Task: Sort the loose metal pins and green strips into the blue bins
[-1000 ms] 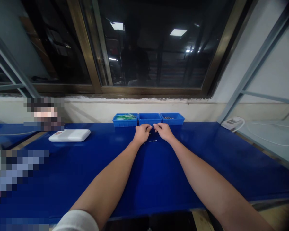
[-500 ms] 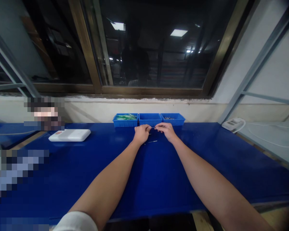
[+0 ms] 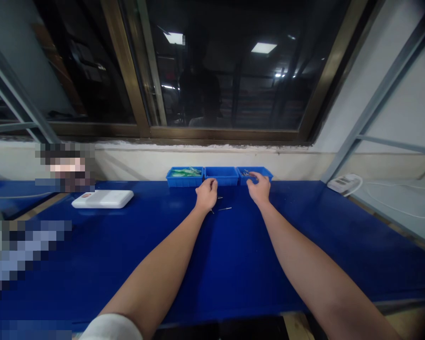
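Note:
My left hand [image 3: 207, 194] is closed in front of the middle blue bin [image 3: 221, 179]; anything between its fingers is too small to make out. At the front edge of the right blue bin [image 3: 242, 181], which holds small metal pieces [image 3: 246, 173], is my right hand [image 3: 259, 187], its thumb and fingers apart and reaching over the rim. A thin metal pin [image 3: 225, 208] lies on the blue table just right of my left wrist, with other small pieces partly hidden beside that hand. The left blue bin [image 3: 184, 181] contains green-and-white packets [image 3: 186, 172].
A white box-like device [image 3: 102, 199] rests on the table at the left. Toward the right edge, a white power strip [image 3: 344, 183] with a cable lies beside a metal frame [image 3: 350, 134]. Behind the bins are a wall and a dark window.
My right hand has moved right, away from my left hand, to the right bin, and its fingers have spread. The thin piece between both hands is no longer visible there.

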### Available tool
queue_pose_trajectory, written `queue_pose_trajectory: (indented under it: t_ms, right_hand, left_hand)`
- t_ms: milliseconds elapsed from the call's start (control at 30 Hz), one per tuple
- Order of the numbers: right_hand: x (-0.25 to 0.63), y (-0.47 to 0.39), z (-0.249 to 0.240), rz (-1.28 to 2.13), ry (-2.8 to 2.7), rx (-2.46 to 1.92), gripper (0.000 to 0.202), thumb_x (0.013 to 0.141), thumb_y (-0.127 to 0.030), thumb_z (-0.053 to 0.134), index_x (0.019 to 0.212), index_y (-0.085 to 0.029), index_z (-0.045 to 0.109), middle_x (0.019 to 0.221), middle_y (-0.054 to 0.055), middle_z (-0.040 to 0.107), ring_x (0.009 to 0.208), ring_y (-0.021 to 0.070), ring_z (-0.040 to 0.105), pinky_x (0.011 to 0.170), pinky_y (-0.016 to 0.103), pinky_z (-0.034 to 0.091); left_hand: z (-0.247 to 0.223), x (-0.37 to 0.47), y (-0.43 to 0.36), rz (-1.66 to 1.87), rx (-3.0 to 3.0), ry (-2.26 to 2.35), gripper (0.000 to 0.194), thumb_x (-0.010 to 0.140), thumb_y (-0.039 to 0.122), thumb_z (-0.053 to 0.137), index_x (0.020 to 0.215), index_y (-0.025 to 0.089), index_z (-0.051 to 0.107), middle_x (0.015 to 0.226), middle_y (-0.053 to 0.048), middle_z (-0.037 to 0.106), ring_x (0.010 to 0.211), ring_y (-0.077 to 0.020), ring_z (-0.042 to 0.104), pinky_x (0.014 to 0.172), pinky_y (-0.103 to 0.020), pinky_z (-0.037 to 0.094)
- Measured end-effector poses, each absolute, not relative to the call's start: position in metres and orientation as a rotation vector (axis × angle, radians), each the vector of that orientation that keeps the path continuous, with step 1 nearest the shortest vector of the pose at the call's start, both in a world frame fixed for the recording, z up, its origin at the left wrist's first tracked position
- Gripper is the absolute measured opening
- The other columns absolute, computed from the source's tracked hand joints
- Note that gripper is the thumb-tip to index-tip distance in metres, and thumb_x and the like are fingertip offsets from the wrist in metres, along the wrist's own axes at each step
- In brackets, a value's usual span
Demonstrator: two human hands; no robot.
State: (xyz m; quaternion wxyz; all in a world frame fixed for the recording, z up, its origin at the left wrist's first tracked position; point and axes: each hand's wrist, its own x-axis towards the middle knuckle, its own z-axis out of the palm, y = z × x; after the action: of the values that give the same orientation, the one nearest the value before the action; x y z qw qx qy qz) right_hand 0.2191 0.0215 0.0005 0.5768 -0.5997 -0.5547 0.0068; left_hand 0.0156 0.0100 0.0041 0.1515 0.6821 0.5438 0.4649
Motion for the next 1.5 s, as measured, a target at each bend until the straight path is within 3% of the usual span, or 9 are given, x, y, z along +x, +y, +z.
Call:
queue_pose_trajectory:
  t_ms: [267,700,900,1133,1300,1500]
  right_hand:
    - [0.217,0.024,-0.004,0.09,-1.409,-1.56,0.051,0.068,-0.025,0.058,0.119,-0.023,0.06,0.127,0.008,0.056,0.117,0.032,0.038,0.097,0.051,0.032]
    - [0.219,0.025,-0.006,-0.045,-1.275,-1.5,0.037,0.068,-0.017,0.054,0.104,-0.016,0.061,0.108,0.014,0.061,0.105,0.0292,0.047,0.093,0.047,0.036]
    - [0.191,0.005,0.004,0.277,-1.948,-1.121,0.008,0.07,-0.02,0.062,0.077,-0.02,0.065,0.076,0.004,0.064,0.08,0.0195,0.055,0.078,0.033,0.044]
    - [0.18,0.005,-0.003,0.217,-2.177,-1.16,0.018,0.077,-0.027,0.065,0.094,-0.022,0.069,0.083,0.005,0.062,0.083,0.0189,0.051,0.083,0.036,0.039]
    - [0.179,0.012,-0.01,0.231,-2.189,-1.164,0.016,0.077,-0.026,0.066,0.092,-0.021,0.069,0.08,0.004,0.061,0.08,0.0174,0.052,0.078,0.033,0.04]
    - [0.173,0.014,-0.011,0.249,-2.219,-1.188,0.009,0.078,-0.016,0.059,0.075,-0.02,0.066,0.078,0.004,0.062,0.078,0.0174,0.053,0.077,0.032,0.039]
  left_hand:
    - [0.002,0.016,0.012,1.332,1.948,1.552,0.028,0.09,0.029,0.042,0.106,0.019,0.062,0.101,-0.006,0.068,0.1,-0.0212,0.06,0.091,-0.036,0.041]
    - [0.001,0.016,0.013,1.376,1.871,1.519,0.026,0.088,0.028,0.046,0.107,0.019,0.06,0.106,-0.007,0.067,0.102,-0.0209,0.06,0.092,-0.035,0.043]
    - [-0.005,0.013,0.022,1.522,1.625,1.476,0.032,0.09,0.037,0.04,0.106,0.018,0.059,0.098,-0.007,0.068,0.092,-0.0191,0.062,0.086,-0.032,0.046]
    - [-0.005,0.011,0.023,1.538,1.486,1.429,0.029,0.089,0.034,0.041,0.103,0.017,0.06,0.097,-0.006,0.069,0.09,-0.0174,0.063,0.085,-0.03,0.046]
    - [-0.006,0.012,0.023,1.523,1.527,1.422,0.028,0.088,0.031,0.042,0.102,0.017,0.061,0.096,-0.006,0.069,0.091,-0.0169,0.063,0.085,-0.029,0.047]
    - [0.001,0.01,0.017,1.451,1.66,1.455,0.022,0.086,0.026,0.047,0.097,0.018,0.064,0.095,-0.005,0.07,0.089,-0.0178,0.063,0.085,-0.03,0.047]
